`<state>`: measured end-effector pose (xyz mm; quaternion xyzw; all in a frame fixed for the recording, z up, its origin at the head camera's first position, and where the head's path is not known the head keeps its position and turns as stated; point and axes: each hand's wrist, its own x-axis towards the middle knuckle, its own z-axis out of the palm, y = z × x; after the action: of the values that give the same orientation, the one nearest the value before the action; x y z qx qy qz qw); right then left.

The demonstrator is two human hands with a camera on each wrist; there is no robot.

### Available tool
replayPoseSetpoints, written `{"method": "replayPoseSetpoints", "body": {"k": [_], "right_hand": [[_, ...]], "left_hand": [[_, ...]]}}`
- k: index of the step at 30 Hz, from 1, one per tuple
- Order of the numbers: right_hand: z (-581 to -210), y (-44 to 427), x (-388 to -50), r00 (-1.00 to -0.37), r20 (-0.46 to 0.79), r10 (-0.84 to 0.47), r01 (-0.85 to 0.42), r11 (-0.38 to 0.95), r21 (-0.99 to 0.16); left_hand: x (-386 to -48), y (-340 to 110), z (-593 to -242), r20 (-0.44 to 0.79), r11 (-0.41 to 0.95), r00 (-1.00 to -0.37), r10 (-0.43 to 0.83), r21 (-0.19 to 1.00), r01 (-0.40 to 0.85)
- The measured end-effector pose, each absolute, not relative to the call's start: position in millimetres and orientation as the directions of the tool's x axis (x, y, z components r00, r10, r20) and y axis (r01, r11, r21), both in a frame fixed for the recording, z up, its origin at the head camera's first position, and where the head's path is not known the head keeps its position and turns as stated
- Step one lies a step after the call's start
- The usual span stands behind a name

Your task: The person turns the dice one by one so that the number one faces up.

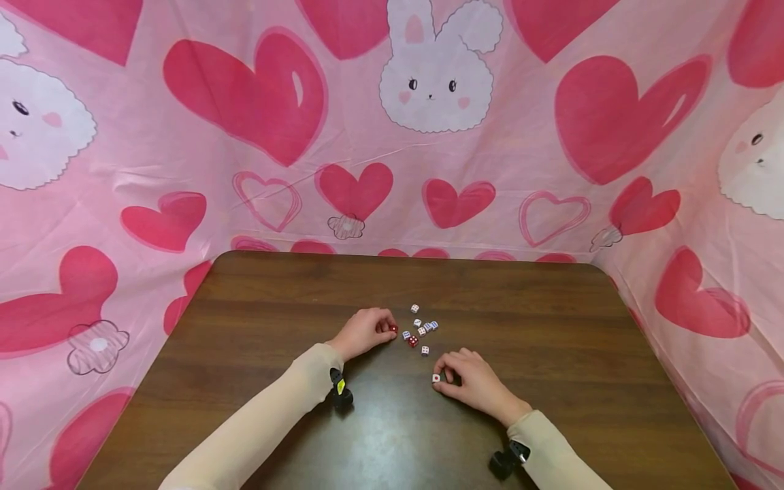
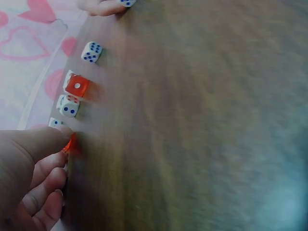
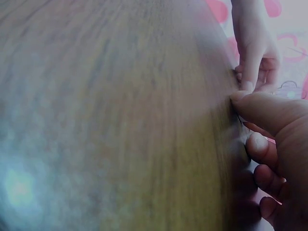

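My left hand [image 1: 365, 333] pinches a red die [image 1: 394, 329] between thumb and fingers at the left side of a loose group of dice. In the left wrist view the thumb covers most of that red die [image 2: 70, 143]. My right hand [image 1: 478, 384], nearer the front, grips a white die [image 1: 436, 378] with a red pip facing up. Its fingers in the right wrist view [image 3: 269, 115] hide the die. Between the hands lie a second red die [image 1: 413, 341] and several white dice, one of them [image 1: 425, 351] closest to the right hand.
The dice lie on a brown wooden table [image 1: 294, 286] with rounded back corners. Around its sides and back hangs a pink cloth [image 1: 361, 146] printed with hearts and rabbits. Another white die [image 1: 415, 308] lies farthest back in the group.
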<state>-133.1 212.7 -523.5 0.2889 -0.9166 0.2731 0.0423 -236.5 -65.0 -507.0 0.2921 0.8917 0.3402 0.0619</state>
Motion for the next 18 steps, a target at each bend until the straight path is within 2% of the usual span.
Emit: {"method": "replayPoseSetpoints", "body": {"k": [10, 18], "right_hand": [[-523.4, 211.8, -132.4, -0.81, 0.28, -0.515, -0.585, 0.673, -0.454], [-520.4, 210.7, -132.5, -0.831, 0.217, -0.512, -0.549, 0.694, -0.466]], "left_hand": [[-220.4, -70.4, -506.6, 0.111, 0.629, -0.815, 0.569, 0.58, 0.518], [-203.4, -70.4, -503.9, 0.122, 0.633, -0.805, 0.58, 0.555, 0.54]]}}
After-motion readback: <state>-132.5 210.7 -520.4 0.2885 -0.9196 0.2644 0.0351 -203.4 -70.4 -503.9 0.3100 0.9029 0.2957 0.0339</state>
